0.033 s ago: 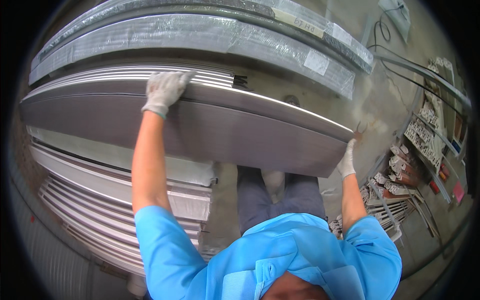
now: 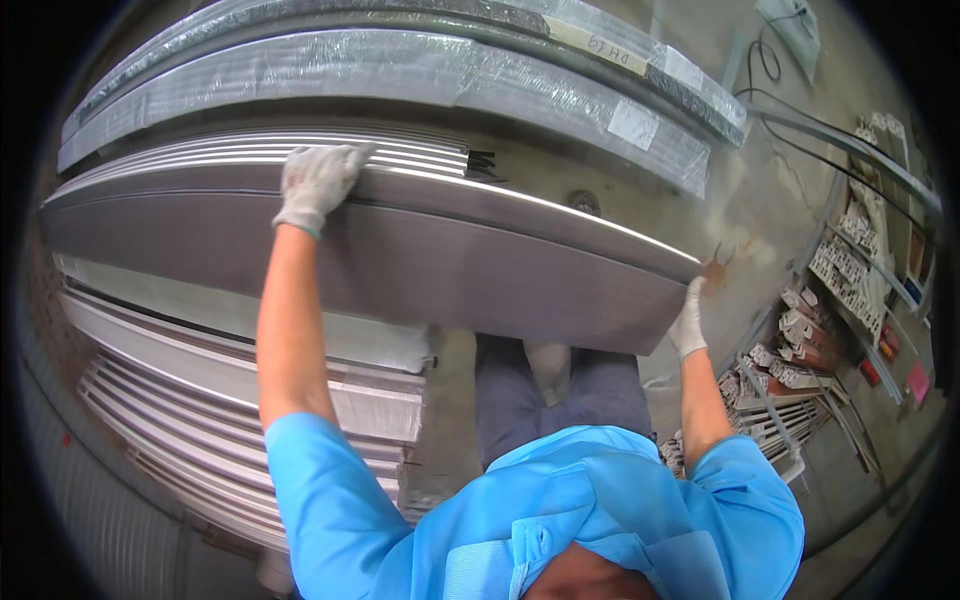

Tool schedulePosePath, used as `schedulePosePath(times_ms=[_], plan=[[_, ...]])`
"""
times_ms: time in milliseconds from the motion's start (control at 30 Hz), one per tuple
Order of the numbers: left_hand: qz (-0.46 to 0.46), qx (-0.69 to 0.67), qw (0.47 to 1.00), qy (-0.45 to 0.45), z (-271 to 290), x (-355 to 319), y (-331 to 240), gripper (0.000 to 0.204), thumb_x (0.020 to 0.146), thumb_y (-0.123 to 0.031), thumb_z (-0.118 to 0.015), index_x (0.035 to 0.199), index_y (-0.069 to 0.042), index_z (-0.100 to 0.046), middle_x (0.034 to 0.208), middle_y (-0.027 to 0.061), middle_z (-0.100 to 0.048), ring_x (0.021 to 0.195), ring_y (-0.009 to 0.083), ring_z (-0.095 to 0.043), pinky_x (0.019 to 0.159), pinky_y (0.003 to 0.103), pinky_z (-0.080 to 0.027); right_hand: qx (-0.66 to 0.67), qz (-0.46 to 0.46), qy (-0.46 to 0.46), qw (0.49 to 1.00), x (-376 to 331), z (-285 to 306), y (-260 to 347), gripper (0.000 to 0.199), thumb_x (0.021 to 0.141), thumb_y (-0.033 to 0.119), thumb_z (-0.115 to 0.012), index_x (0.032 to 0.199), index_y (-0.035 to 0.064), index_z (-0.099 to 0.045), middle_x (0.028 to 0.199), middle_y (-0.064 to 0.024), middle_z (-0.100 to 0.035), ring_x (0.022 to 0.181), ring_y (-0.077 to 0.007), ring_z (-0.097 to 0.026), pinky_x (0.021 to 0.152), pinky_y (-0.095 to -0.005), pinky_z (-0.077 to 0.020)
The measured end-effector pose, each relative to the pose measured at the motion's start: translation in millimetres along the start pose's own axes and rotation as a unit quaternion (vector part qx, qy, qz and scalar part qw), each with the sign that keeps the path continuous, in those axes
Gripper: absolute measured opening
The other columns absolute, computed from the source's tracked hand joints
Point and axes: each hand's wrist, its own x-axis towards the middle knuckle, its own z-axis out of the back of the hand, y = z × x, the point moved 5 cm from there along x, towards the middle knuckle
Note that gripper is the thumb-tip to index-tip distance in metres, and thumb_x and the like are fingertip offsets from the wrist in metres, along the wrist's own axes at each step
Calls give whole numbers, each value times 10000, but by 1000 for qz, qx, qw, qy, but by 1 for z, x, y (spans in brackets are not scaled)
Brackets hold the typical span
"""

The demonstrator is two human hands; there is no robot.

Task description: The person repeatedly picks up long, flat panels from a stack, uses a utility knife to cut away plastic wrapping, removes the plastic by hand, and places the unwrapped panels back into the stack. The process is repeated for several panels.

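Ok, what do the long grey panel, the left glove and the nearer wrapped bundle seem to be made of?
Long grey panel: probably metal, possibly aluminium, with a smooth satin finish; its top edge gleams.
Left glove: likely knitted fabric, matt and off-white; its cuff fits snugly.
Nearer wrapped bundle: apparently clear plastic film outside, judging by its glossy wrinkles; contents unclear.

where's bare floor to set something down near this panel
Bare floor shows between the right end of the long grey panel and the piled pieces. A narrower strip, with a round dark object, separates panel and nearer wrapped bundle. Stacked profiles crowd the left, piled pieces the right.
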Motion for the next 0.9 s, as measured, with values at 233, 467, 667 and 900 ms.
schedulePosePath(times_ms=[233, 467, 667, 900], plan=[[65, 73, 992, -82, 2, -15, 95, 549, 997, -611, -388, 1267, -223, -668, 1371, 60, -610, 1371, 284, -447, 1197, 481, -232, -11, -4, 108, 994, -26, -157, -34, 977, 850, 773, -511, 1514, 76, -341, 1488, -102, -453, 1388, -251, -406, 1139, -436, -362], [96, 57, 963, -244, -12, -42, 103, 608, 968, -591, -493, 1453, -226, -492, 1543, 79, -427, 1447, 368, -324, 1203, 502, -233, -22, 42, 146, 988, -24, -289, -55, 978, 842, 765, -574, 1467, 33, -399, 1421, -97, -478, 1334, -218, -420, 1109, -369, -360], [153, -14, 945, -290, -37, -71, 118, 702, 969, -623, -456, 1543, -232, -358, 1592, 135, -334, 1470, 409, -259, 1211, 519, -197, -41, 31, 167, 985, -34, -373, -72, 1053, 861, 793, -505, 1539, 26, -257, 1510, -113, -381, 1411, -240, -327, 1165, -375, -271], [184, -11, 944, -274, -64, -98, 128, 757, 974, -596, -466, 1593, -231, -230, 1655, 105, -194, 1523, 365, -145, 1224, 544, -105, -237, 136, 58, 960, -23, -414, -96, 945, 968, 673, -443, 1600, 88, -52, 1605, -152, -218, 1469, -274, -223, 1194, -393, -193]])
